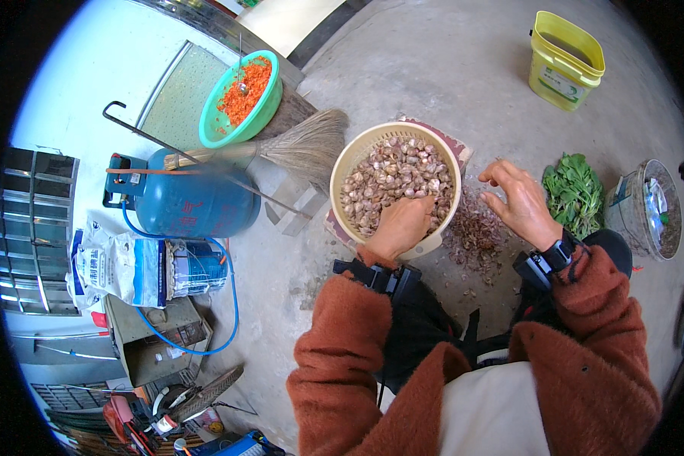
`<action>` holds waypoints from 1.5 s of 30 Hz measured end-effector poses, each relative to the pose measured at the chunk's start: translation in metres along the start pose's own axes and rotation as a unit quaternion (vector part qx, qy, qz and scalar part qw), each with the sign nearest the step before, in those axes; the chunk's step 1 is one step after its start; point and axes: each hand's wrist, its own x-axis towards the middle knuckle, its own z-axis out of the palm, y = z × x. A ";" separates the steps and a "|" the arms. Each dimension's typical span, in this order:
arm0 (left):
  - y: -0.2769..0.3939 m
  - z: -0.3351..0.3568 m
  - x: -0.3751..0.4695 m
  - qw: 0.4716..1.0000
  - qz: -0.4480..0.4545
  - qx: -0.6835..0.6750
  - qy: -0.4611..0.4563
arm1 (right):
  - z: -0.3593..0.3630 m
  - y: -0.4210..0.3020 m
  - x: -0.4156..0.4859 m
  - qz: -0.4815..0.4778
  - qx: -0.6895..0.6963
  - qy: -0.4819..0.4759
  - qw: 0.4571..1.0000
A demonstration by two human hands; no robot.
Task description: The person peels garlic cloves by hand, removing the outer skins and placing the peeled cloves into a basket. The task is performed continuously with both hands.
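A round beige plastic colander [340,188] stands before me, filled with purplish garlic cloves [399,171]. My left hand [402,225] reaches into the colander at its near side, its fingertips down among the cloves; whether they hold one is hidden. My right hand [513,196] is in the air to the right of the colander, fingers apart, with nothing seen in it. Below and between the hands, a loose heap of garlic skins [476,233] lies on the concrete floor. The colander rests on a low reddish support [456,145], mostly hidden beneath it.
Leafy greens [573,191] and a dirty bucket [632,211] are at the right, a yellow bucket [564,74] at the far right. At the left stand a blue gas cylinder [199,199], a straw broom [313,142] and a green basin [271,108] of chopped orange-red food.
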 end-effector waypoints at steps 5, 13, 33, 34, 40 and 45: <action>-0.003 0.002 0.001 1.000 0.002 0.000 0.002 | 0.000 0.002 0.002 -0.008 0.018 -0.023 1.000; -0.021 0.007 0.008 0.987 -0.066 -0.144 0.029 | 0.003 -0.007 -0.001 0.035 0.076 -0.030 0.996; 0.005 0.019 0.016 0.991 -0.043 -0.016 0.122 | 0.012 -0.009 -0.006 0.055 0.167 -0.056 0.983; 0.004 0.021 0.018 0.993 -0.050 0.013 0.104 | 0.012 -0.009 -0.005 0.055 0.164 -0.057 0.983; -0.010 0.021 0.023 0.993 -0.047 -0.008 0.111 | 0.010 -0.008 -0.004 0.054 0.164 -0.061 0.983; 0.005 0.002 0.017 0.848 -0.115 -0.510 0.092 | 0.010 -0.011 -0.004 0.091 0.206 -0.067 0.972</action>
